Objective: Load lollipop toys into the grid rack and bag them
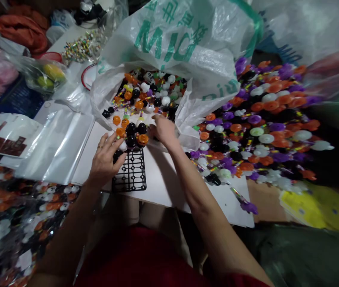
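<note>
A black grid rack (133,169) lies at the table's front edge, with black and orange ball-shaped pieces (131,128) clustered at its far end. My left hand (106,156) rests over the rack's left side, fingers apart, touching the nearest pieces; a ring is on one finger. Just right of the cluster, my right hand (163,130) reaches to the mouth of a large white bag (106,87) with green print. Its fingertips are partly hidden, and what they hold, if anything, cannot be made out. Small orange, white and black figures (139,104) spill from the bag.
Many purple, orange and white figures (266,119) are piled on the right. Clear plastic bags (57,145) lie at the left, above packed figures (49,207) at lower left. A blue basket (14,99) and a red-rimmed ring (85,75) stand farther back. Yellow plastic (309,205) lies at lower right.
</note>
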The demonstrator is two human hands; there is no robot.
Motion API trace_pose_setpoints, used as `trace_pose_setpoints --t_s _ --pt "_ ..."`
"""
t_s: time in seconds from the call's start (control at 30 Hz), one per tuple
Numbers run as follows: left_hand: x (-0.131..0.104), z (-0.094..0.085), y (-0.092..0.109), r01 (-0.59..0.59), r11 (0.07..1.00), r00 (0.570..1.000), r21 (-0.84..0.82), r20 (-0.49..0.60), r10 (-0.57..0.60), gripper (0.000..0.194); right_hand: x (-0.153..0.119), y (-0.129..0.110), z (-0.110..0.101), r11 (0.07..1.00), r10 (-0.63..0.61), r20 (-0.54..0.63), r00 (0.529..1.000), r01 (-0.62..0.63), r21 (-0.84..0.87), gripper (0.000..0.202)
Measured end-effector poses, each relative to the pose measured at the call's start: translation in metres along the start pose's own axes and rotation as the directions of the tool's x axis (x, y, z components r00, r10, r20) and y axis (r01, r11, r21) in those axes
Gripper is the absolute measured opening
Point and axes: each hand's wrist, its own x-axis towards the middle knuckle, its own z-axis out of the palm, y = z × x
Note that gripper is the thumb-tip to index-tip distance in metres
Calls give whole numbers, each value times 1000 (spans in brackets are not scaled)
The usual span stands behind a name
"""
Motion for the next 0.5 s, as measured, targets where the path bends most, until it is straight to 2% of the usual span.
trace_pose_setpoints --t_s 0.07,0.1,0.13,0.2,0.27,0.37,0.43,0.5 --pt "0 -2 0 -6 1000 1000 -4 -21 6 42 22 -6 2 998 35 54 998 -32 -55 31" --pt "0 -2 1 0 1000 999 -6 -36 0 42 22 -7 1 998 38 56 998 -35 -43 30" --pt "-1 -2 3 11 1000 999 -7 -52 -11 41 14 -5 0 1000 31 19 999 -31 2 28" --pt "-3 0 8 42 999 996 -12 -73 -43 42 -20 3 -3 982 29 -137 990 -3 188 23" --pt "-5 3 12 77 997 994 -20 -81 -79 42 -68 11 -2 888 71 -270 960 63 456 21" --pt "-6 5 16 116 993 989 -11 -93 -116 42 -123 1 16 623 123 -240 963 113 774 22" --pt "-5 4 18 97 995 991 33 -95 -94 44 -133 -18 37 516 139 -235 962 132 846 20" --pt "-3 0 22 33 992 997 118 -67 -25 47 -125 -37 55 495 124 -279 952 185 849 17"
